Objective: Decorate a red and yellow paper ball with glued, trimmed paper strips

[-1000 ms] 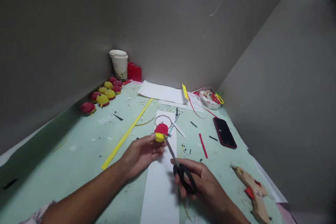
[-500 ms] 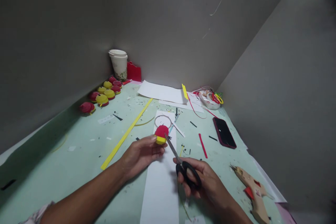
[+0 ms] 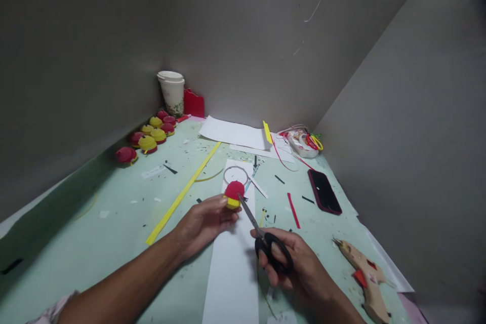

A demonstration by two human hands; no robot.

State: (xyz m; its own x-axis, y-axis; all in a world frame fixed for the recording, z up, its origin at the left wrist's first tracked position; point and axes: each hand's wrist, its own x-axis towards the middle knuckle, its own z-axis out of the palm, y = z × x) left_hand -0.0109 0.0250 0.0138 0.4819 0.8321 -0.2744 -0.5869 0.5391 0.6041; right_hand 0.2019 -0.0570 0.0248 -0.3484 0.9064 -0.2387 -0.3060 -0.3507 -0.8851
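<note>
My left hand (image 3: 207,220) pinches a small dome-shaped paper piece (image 3: 235,190), red on top with a ribbed yellow rim. In my right hand (image 3: 290,255) are black-handled scissors (image 3: 250,217), with fingers through the loops. The blades look closed, and their tip touches or nearly touches the right side of the red dome. Beneath both hands runs a long white paper strip (image 3: 231,283). A thin ring (image 3: 236,175) lies on that strip just beyond the dome.
Several similar red and yellow domes (image 3: 147,144) line the left wall near a paper cup (image 3: 172,93). A yellow strip (image 3: 184,195) lies left of my hands. To the right are a phone (image 3: 324,191) and a hot glue gun (image 3: 366,278). White sheets (image 3: 235,132) lie at the back.
Almost nothing differs. The scissors and my right hand have shifted very slightly, while the dome stays in my left hand.
</note>
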